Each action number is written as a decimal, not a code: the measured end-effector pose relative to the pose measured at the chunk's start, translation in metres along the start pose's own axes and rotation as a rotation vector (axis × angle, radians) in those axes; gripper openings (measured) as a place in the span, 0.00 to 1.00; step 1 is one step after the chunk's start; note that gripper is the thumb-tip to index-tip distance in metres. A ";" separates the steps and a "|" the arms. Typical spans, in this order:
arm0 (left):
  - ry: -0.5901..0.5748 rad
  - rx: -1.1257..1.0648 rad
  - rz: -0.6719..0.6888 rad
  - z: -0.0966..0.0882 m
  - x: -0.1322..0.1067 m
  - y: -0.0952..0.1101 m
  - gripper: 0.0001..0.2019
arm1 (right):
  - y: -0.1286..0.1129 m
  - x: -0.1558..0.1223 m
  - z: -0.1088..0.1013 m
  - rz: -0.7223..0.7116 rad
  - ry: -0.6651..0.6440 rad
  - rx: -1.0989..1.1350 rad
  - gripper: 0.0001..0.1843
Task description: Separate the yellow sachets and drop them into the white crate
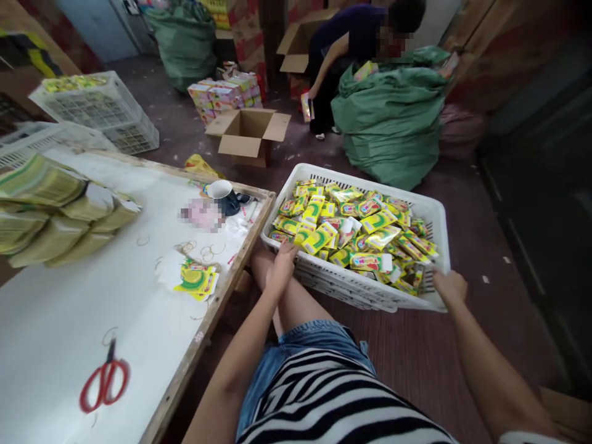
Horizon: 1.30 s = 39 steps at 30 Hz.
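Observation:
A white plastic basket [342, 283] full of small yellow-and-green packets [319, 237] stands at the right of the table, in front of my legs. My left hand [283, 265] is closed on its near rim, toward the left corner. At the near right corner, my right hand [450, 287] grips the rim too. Both sets of fingers are partly hidden by the basket's edge. The packets lie loose in a heap, some showing white ends.
On the white table [134, 296] at left lie red-handled scissors [105, 382], rubber bands, flat yellow cartons [197, 280], carton stacks [50, 213] and a dark cup [224, 198]. Beyond are an open cardboard box [250, 132], a green sack [388, 120] and a bending person [346, 46].

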<state>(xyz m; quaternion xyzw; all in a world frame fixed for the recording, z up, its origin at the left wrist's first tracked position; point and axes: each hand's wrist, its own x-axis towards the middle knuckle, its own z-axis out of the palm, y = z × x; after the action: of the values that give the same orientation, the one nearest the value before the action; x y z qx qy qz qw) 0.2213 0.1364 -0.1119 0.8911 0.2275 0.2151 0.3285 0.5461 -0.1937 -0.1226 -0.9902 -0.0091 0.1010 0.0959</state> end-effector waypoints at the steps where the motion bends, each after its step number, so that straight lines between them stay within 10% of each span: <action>1: 0.000 -0.004 -0.007 0.000 -0.001 0.000 0.26 | -0.001 -0.001 0.000 0.003 0.005 0.014 0.26; 11: 0.049 -0.061 -0.104 -0.008 -0.031 0.023 0.18 | -0.024 -0.027 -0.003 0.029 0.341 0.179 0.30; 14: 0.061 -0.071 -0.144 -0.018 -0.053 0.035 0.16 | -0.078 -0.061 0.001 -0.334 0.477 0.281 0.26; 19: 0.009 -0.135 -0.114 -0.042 -0.073 0.061 0.13 | -0.197 -0.141 0.019 -1.225 0.196 0.320 0.18; 24: 0.086 -0.152 -0.245 -0.094 -0.119 0.077 0.13 | -0.203 -0.155 0.039 -1.292 0.087 0.187 0.15; 31: 0.575 0.266 -0.459 -0.162 -0.174 0.040 0.13 | -0.167 -0.137 0.034 -1.057 0.170 0.158 0.16; 39: 0.411 0.307 -0.651 -0.158 -0.169 -0.016 0.26 | -0.264 -0.278 0.032 -1.449 -0.179 0.689 0.12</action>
<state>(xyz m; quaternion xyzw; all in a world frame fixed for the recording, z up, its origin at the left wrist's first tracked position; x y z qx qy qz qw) -0.0030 0.1319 -0.0527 0.7498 0.5876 0.2373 0.1905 0.2676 0.0606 -0.0481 -0.6413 -0.6248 0.0901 0.4363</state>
